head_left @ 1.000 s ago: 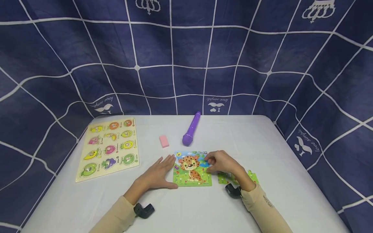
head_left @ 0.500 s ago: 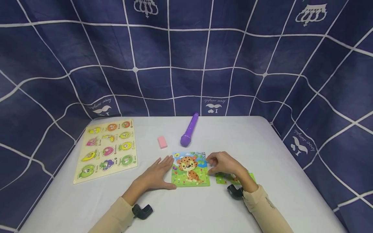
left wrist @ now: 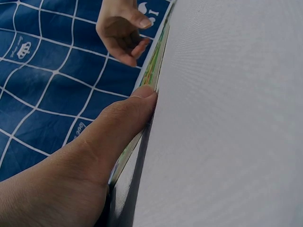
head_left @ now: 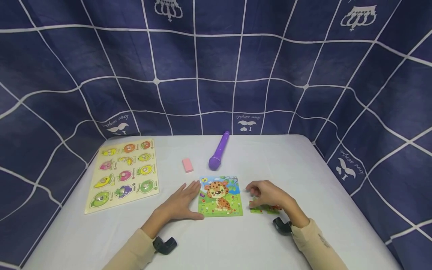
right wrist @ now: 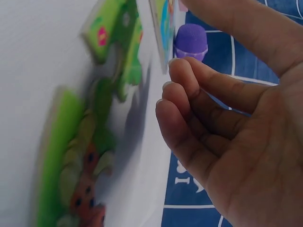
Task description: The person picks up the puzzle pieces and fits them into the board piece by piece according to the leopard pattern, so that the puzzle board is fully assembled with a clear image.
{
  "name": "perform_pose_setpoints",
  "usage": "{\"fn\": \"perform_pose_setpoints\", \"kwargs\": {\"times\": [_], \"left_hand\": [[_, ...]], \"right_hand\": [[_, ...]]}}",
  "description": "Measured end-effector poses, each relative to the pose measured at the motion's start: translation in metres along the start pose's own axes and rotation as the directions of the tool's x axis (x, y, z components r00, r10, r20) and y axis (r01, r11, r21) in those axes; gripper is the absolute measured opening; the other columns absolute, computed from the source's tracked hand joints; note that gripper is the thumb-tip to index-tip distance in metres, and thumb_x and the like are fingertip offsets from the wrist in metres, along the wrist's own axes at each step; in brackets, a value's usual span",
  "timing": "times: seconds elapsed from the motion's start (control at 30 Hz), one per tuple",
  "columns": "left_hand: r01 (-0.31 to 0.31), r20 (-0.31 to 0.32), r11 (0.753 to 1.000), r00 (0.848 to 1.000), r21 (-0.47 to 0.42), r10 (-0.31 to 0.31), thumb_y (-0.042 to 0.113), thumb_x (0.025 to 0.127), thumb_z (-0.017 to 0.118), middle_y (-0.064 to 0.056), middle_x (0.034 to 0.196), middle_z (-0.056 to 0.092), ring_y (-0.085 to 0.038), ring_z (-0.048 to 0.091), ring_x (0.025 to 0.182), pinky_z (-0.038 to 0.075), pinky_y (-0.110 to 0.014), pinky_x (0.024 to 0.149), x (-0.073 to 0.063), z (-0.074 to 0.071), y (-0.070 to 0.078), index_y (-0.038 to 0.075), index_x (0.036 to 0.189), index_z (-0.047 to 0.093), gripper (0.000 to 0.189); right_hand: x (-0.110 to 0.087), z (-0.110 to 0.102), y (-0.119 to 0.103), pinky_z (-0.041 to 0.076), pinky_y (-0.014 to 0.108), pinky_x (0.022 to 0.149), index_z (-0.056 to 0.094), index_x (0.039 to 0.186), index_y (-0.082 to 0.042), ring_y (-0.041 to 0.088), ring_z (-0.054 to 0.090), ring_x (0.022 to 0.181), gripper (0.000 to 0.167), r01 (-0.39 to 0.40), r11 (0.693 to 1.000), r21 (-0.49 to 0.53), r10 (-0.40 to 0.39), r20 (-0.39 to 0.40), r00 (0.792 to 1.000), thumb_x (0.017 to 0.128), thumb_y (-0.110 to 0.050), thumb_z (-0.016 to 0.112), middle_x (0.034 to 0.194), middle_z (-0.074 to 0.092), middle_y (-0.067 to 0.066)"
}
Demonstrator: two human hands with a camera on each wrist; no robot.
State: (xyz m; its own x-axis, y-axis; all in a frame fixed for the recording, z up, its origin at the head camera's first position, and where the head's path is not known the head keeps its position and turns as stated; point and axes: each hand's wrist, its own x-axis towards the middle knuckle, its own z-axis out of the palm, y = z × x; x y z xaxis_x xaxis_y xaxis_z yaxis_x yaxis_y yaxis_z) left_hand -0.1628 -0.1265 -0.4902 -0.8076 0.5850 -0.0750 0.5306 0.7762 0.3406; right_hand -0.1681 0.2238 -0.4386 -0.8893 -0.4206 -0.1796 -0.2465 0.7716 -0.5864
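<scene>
A square jigsaw puzzle (head_left: 217, 210) with a spotted leopard cub on green grass lies on the white table. My left hand (head_left: 180, 204) rests along its left side, fingers spread, with the thumb touching its near left corner. My right hand (head_left: 270, 194) hovers right of the puzzle, over several loose jigsaw pieces (head_left: 258, 210). Its fingers are loosely bent and nothing is between them. In the right wrist view, green jigsaw pieces (right wrist: 111, 28) lie below the fingertips, somewhat blurred. My right hand hides part of these pieces in the head view.
A fruit peg board (head_left: 123, 176) lies at the left of the table. Behind the puzzle are a pink block (head_left: 188, 165) and a purple toy microphone (head_left: 219, 150). A dark blue checked curtain (head_left: 216, 67) surrounds the table's back and sides.
My right hand has left the puzzle's right edge and moved right, over the loose pieces. My left hand stays at the puzzle's left side. The head view has shifted slightly.
</scene>
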Motion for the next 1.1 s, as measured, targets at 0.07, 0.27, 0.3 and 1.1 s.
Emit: {"fn": "perform_pose_setpoints", "kwargs": {"times": [0.07,0.27,0.3,1.1], "left_hand": [[0.002,0.003,1.000,1.000,0.003,-0.002,0.080,0.070,0.062,-0.007,0.164,0.016,-0.023,0.014,0.153,0.012,-0.046,0.126,0.000,0.000,0.000,0.006,0.155,0.022,0.120],[0.006,0.010,1.000,1.000,0.010,-0.006,0.080,0.069,0.062,-0.006,0.164,0.016,-0.022,0.014,0.153,0.012,-0.045,0.126,0.001,0.000,0.001,0.006,0.155,0.021,0.120],[0.004,0.008,1.000,1.000,0.004,-0.004,0.080,0.069,0.062,-0.007,0.164,0.016,-0.023,0.014,0.153,0.012,-0.046,0.126,0.001,0.000,0.001,0.005,0.155,0.022,0.120],[0.016,0.008,1.000,1.000,0.013,-0.017,0.082,0.069,0.060,-0.005,0.164,0.016,-0.021,0.014,0.153,0.011,-0.044,0.126,0.001,0.000,-0.001,0.008,0.155,0.022,0.120]], "right_hand": [[-0.003,0.001,0.003,0.044,0.020,0.064,0.067,0.112,-0.005,0.014,0.052,0.078,0.055,-0.013,1.000,-0.001,0.013,0.002,1.000,0.065,-0.022,0.090,0.086,0.061,0.000],[-0.012,0.004,0.013,0.044,0.021,0.065,0.066,0.112,-0.005,0.014,0.051,0.081,0.056,-0.058,0.998,0.015,0.058,0.006,0.998,0.063,-0.018,0.091,0.087,0.059,-0.001],[-0.013,0.004,0.014,0.044,0.021,0.066,0.066,0.112,-0.005,0.014,0.051,0.081,0.056,-0.058,0.998,0.014,0.058,0.004,0.998,0.063,-0.018,0.091,0.087,0.059,-0.001],[-0.019,0.007,0.016,0.046,0.022,0.069,0.065,0.109,-0.006,0.013,0.051,0.081,0.059,-0.119,0.993,-0.004,0.119,0.004,0.993,0.057,-0.009,0.092,0.087,0.059,-0.003]]}}
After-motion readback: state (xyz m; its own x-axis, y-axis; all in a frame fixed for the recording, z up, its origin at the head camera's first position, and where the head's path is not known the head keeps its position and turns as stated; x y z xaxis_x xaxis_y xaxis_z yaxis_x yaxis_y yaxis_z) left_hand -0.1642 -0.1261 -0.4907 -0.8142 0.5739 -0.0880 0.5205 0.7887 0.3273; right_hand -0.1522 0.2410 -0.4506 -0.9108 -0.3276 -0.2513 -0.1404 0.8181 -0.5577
